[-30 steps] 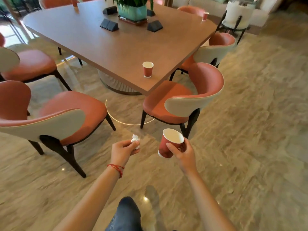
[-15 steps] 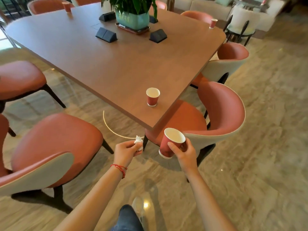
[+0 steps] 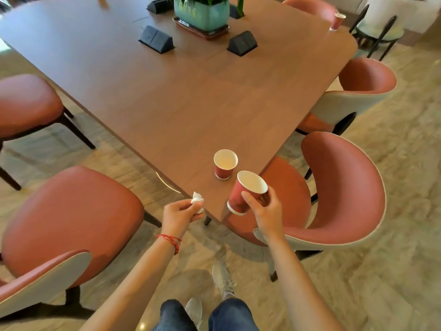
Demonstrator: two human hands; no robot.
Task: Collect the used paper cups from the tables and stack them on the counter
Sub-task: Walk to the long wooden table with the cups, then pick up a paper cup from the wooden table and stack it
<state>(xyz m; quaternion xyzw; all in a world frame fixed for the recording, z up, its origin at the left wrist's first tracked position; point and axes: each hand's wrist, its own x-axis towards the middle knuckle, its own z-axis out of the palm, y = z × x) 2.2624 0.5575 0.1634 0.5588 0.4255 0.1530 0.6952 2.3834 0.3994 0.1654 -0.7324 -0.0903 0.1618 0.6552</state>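
One cup (image 3: 248,192) gripped in right fingers (image 3: 250,199), tilted; tissue (image 3: 197,202) pinched in left fingers (image 3: 191,207). Second cup (image 3: 225,164) upright on surface (image 3: 167,96) just beyond right fingers, uncollected; another (image 3: 337,21) far off. Stacking not begun.

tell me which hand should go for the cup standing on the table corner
Right, probably. The right hand holds a red paper cup close beside the standing cup, ready to nest them. The left hand pinches a crumpled tissue.
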